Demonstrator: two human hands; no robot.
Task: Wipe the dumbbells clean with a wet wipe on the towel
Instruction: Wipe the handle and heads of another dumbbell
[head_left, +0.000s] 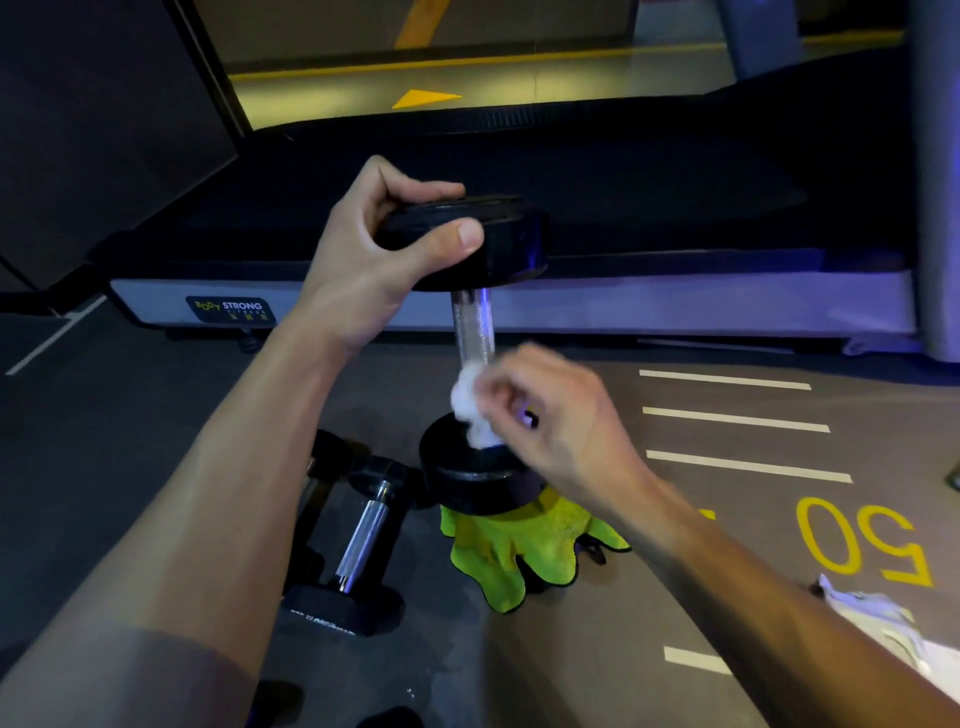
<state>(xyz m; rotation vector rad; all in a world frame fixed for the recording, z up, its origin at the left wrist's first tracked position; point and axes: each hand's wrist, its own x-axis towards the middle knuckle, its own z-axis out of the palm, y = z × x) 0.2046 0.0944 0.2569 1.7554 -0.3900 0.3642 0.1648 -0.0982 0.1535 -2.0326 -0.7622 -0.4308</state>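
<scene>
Two hands are working on one upright dumbbell (470, 332). The left hand (374, 249) is gripping the dumbbell's top head, fingers curled over the upper face and the thumb pressing the near side. Directly below that hand the knurled metal handle is running down to the bottom head, which is standing on one crumpled yellow-green towel (511, 545) on the floor (130, 415).

The right hand (561, 421) is pinching one bunched white wipe (470, 402) between thumb and fingertips; the hand is motion-blurred. The wipe is touching the lower end of the handle, just above the bottom head, on the left of the right hand.

Under the left forearm, to the left of the towel, more dumbbells are lying on the floor. One is plainly showing, a second dumbbell (358, 540) with a bright metal handle and dark heads. Beside it on the left, darker shapes are lying that look like another, but the count there cannot be told.

Near the right forearm, at the frame's lower right edge, one white crumpled item (883, 623) is lying on the floor; what it is cannot be told. Left of it, a yellow "50" (862, 540) is painted on the floor, with four white stripes nearby.

Beyond the left hand, one treadmill (623, 208) is stretching across the view, carrying a "BODY STRONG" label (229, 310) on its pale side rail.
</scene>
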